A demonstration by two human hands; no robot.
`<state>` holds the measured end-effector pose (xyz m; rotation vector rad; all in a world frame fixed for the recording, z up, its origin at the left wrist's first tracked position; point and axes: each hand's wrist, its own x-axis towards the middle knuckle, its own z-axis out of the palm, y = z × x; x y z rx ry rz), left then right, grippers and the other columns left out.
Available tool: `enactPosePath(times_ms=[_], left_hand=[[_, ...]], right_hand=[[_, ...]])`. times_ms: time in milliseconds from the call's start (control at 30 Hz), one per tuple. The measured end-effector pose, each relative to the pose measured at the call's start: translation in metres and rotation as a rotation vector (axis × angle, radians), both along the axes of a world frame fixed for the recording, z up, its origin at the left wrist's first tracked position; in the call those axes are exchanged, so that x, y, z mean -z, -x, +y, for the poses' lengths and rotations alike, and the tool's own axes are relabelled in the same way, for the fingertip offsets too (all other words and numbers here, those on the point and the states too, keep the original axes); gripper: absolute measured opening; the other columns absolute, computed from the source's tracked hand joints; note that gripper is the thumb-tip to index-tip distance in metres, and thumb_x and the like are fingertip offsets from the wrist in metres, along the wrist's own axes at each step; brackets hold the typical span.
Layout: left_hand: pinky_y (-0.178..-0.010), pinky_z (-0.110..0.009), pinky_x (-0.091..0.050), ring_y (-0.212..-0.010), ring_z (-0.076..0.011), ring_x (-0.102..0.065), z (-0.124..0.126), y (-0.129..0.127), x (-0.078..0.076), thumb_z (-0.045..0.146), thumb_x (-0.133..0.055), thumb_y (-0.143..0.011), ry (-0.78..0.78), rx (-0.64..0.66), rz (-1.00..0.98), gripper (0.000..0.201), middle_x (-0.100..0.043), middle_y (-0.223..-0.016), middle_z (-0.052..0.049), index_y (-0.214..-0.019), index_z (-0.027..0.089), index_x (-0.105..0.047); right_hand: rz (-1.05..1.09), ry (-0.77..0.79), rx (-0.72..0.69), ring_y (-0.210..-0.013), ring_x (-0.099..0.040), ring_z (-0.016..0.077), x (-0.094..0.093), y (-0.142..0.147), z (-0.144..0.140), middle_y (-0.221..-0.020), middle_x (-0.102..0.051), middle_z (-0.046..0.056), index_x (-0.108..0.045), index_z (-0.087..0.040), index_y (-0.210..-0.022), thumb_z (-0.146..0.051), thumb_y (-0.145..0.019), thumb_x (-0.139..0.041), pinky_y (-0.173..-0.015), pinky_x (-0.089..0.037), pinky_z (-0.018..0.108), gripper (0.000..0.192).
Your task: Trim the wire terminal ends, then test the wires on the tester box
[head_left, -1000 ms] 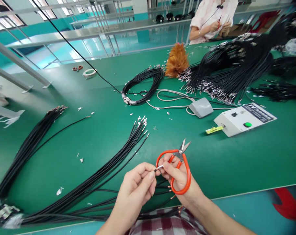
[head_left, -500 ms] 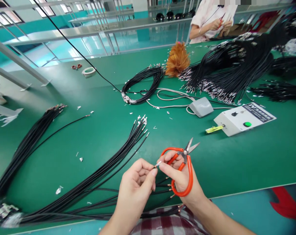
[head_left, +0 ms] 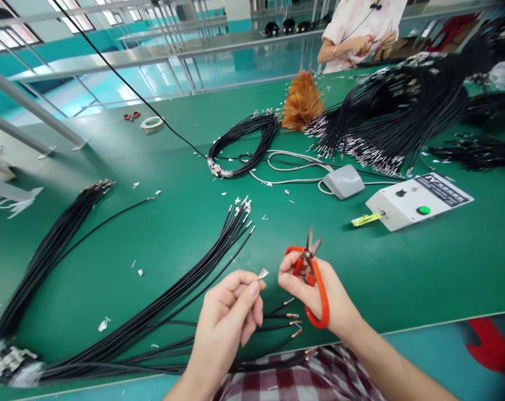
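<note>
Head view: left hand [head_left: 236,306] pinches a small whitish scrap or cable tip [head_left: 263,273] (can't tell which) between thumb and index finger, at its 1 to 2 o'clock. Right hand [head_left: 309,278], near but apart at 3 o'clock, curls around red-handled scissors [head_left: 308,255]; blades parted, points toward 12.

From left hand: stripped cable ends [head_left: 293,323] at 3 o'clock, white-tipped cable bundle [head_left: 198,266] running from 8 to 12, second black bundle [head_left: 49,253] at 9 to 10, tape roll [head_left: 152,124] at 11, black cable coil [head_left: 271,136] around 12.

From right hand: white box with green button [head_left: 403,214] at 2 o'clock, grey casing [head_left: 343,182] and big cable heap [head_left: 403,117] at 1, orange-brown tuft [head_left: 302,103] at 12. All on the green tabletop [head_left: 173,184].
</note>
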<state>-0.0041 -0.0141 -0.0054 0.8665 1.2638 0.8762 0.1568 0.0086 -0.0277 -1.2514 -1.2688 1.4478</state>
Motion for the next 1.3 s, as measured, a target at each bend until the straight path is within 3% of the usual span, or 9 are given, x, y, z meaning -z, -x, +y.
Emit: enactPosePath(times_ms=[167,267,467,667,867,1067,1300], left_hand=[[-0.033,-0.014,-0.017,-0.034,-0.0027,-0.030,0.002,0.000,-0.006,0.035,-0.059,-0.083,0.032,-0.042,-0.013,0.021,-0.053,-0.046,0.003,-0.081,0.015,-0.060],[-0.032,-0.013,-0.018,-0.033,-0.0024,-0.029,0.003,-0.002,-0.005,0.038,-0.061,-0.080,0.055,-0.037,-0.015,0.023,-0.052,-0.045,0.004,-0.079,0.015,-0.059],[-0.034,-0.011,-0.021,-0.036,-0.0028,-0.031,0.004,-0.004,-0.004,0.041,-0.067,-0.074,0.106,-0.024,-0.059,0.027,-0.049,-0.043,0.005,-0.074,0.016,-0.057],[-0.034,-0.012,-0.020,-0.035,-0.0025,-0.029,0.005,-0.003,-0.007,0.040,-0.065,-0.075,0.088,0.016,-0.017,0.026,-0.047,-0.042,0.006,-0.070,0.016,-0.055],[-0.033,-0.012,-0.018,-0.034,-0.0023,-0.028,0.007,-0.004,-0.009,0.041,-0.066,-0.072,0.114,0.020,0.002,0.028,-0.045,-0.039,0.007,-0.068,0.016,-0.055],[-0.034,-0.012,-0.018,-0.034,-0.0023,-0.029,0.007,-0.005,-0.005,0.040,-0.067,-0.072,0.137,0.019,0.019,0.028,-0.045,-0.040,0.006,-0.068,0.015,-0.056],[-0.034,-0.011,-0.018,-0.038,-0.0032,-0.029,0.002,0.003,-0.009,0.038,-0.065,-0.076,0.078,-0.056,0.005,0.023,-0.048,-0.044,0.005,-0.077,0.015,-0.060]], right_hand=[[-0.639,-0.085,-0.270,-0.057,-0.044,0.0113,-0.004,-0.019,-0.005,-0.063,-0.052,-0.004,-0.045,-0.021,-0.063,-0.042,-0.076,-0.064,-0.054,-0.031,0.023,0.031],[-0.767,-0.124,-0.349,-0.050,-0.034,0.0093,-0.008,-0.016,-0.008,-0.055,-0.043,-0.007,-0.036,-0.020,-0.057,-0.046,-0.075,-0.064,-0.048,-0.023,0.023,0.041],[-0.688,-0.006,-0.442,-0.051,-0.023,0.0089,-0.012,-0.009,-0.002,-0.052,-0.027,-0.007,-0.036,-0.019,-0.054,-0.051,-0.075,-0.062,-0.044,-0.018,0.022,0.045],[-0.504,0.139,-0.532,-0.051,-0.024,0.0088,-0.005,-0.018,0.003,-0.055,-0.028,-0.006,-0.043,-0.019,-0.055,-0.053,-0.074,-0.061,-0.042,-0.019,0.021,0.043],[-0.389,0.239,-0.586,-0.048,-0.032,0.0082,-0.006,-0.023,0.007,-0.051,-0.039,-0.005,-0.059,-0.017,-0.057,-0.057,-0.074,-0.059,-0.042,-0.024,0.020,0.043],[-0.405,0.252,-0.640,-0.046,-0.036,0.0076,-0.009,-0.020,0.011,-0.048,-0.045,-0.005,-0.064,-0.016,-0.059,-0.058,-0.073,-0.059,-0.043,-0.026,0.020,0.045],[-0.599,0.252,-0.525,-0.047,-0.040,0.0085,-0.001,-0.026,0.006,-0.048,-0.050,-0.003,-0.056,-0.017,-0.051,-0.061,-0.077,-0.052,-0.043,-0.026,0.021,0.052]])
